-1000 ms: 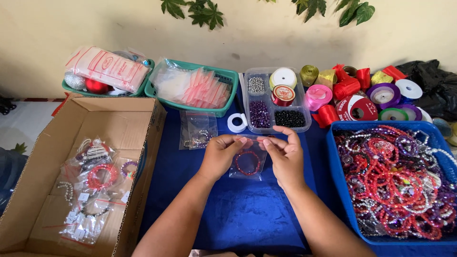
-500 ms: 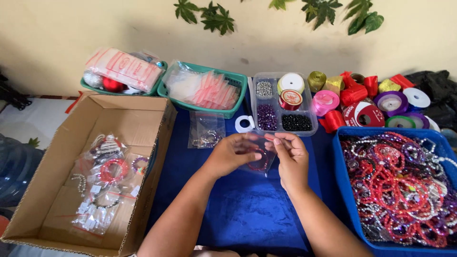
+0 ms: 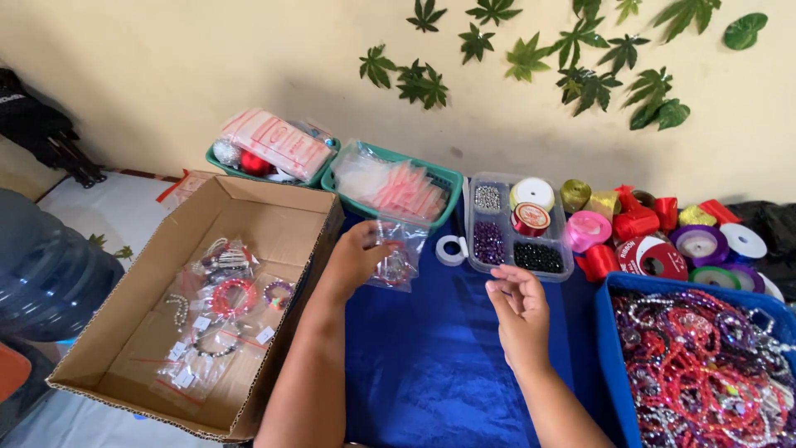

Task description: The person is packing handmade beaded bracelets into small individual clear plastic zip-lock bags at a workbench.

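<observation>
Fingers of the left hand are pinched on a small clear bag with a reddish bracelet inside, so the bag hangs from the fingertips just above the blue worktop, right beside the near wall of the cardboard box. Right hand is loose and spread, palm up-ish, holding nothing, hovering over the cloth a bit apart from the bag.

Room-wise it's pretty tight. Left side of the worktop is taken up by the box, which already has several bagged bracelets lying on its floor. Right front corner has a blue tub full of beaded strings, its rim just beside the right wrist. Along the back edge sit two green baskets stuffed with plastic bags, a clear bead tray with dark and purple beads, a white tape roll next to it, and a pile of ribbon spools toward the back right corner. Only real open patch is the blue cloth between the two forearms, running to the front edge.
</observation>
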